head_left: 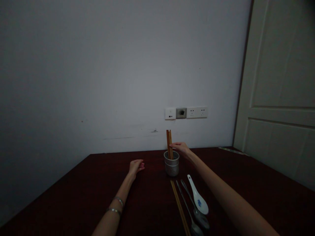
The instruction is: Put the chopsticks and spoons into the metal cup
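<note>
My right hand (180,147) pinches wooden chopsticks (169,139) partway up their length. Their lower ends are inside a grey metal cup (171,166), which stands upright on the dark red table (147,203). To the left of the cup, my left hand (136,166) rests at the tabletop with its fingers curled, and I see nothing in them. More chopsticks (179,205) lie on the table in front of the cup. Beside them are two metal spoons (195,227) (201,219) and a white soup spoon (198,197) with a blue mark in its bowl.
Behind the table rises a pale wall (123,82) with a row of sockets (197,112) above the cup. A light panelled door (278,82) stands at the right. A pale strip (232,150) lies along the table's far right edge.
</note>
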Motion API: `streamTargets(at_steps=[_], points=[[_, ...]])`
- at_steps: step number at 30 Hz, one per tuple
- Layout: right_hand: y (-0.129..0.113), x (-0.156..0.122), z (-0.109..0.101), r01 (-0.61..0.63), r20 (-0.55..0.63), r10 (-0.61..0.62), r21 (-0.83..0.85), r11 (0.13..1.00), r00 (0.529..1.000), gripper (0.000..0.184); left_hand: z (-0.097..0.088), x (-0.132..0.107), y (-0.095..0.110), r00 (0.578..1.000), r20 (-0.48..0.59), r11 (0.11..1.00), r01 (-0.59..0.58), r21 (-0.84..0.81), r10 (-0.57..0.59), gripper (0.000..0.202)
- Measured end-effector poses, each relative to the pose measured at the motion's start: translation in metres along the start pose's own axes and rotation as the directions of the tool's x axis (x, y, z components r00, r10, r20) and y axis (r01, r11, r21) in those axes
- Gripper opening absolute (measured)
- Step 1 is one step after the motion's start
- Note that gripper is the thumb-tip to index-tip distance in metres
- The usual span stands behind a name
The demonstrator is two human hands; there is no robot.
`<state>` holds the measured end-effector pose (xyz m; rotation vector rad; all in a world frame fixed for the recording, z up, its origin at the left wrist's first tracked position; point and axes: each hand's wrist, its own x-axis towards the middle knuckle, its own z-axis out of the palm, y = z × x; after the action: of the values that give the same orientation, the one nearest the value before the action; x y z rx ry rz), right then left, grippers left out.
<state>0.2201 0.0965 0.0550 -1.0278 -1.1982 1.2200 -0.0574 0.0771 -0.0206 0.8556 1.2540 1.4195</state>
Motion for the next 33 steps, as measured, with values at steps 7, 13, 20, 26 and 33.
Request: streamTargets(at_steps=[7,13,20,26,33], points=[[-0.001,-0.005,0.000,-0.036,0.058,0.033,0.053,0.998,0.998,0.010,0.001,0.000,0.001,1.000,-0.001,1.000,0.005,0.009,-0.005,0.005],[0.003,-0.013,-0.027,-0.071,0.027,0.071,-0.021,0.997,0.997,0.024,0.000,0.002,-0.002,1.000,0.007,1.000,-0.004,0.022,0.004,0.005],[0.033,-0.040,-0.087,-0.074,-0.196,0.037,-0.188,0.979,0.980,0.020,0.001,0.000,-0.001,1.000,-0.002,0.998,-0.017,0.058,0.017,0.004],[0.057,-0.079,-0.122,-0.006,-0.183,-0.059,-0.335,0.942,0.981,0.025,0.004,-0.007,0.001,0.998,0.024,0.994,-0.064,0.091,0.062,0.004],[0.070,-0.096,-0.133,0.096,-0.195,-0.168,-0.332,0.938,0.966,0.034,0.009,-0.016,0.003,0.995,0.011,0.977,-0.096,0.191,0.095,0.004]])
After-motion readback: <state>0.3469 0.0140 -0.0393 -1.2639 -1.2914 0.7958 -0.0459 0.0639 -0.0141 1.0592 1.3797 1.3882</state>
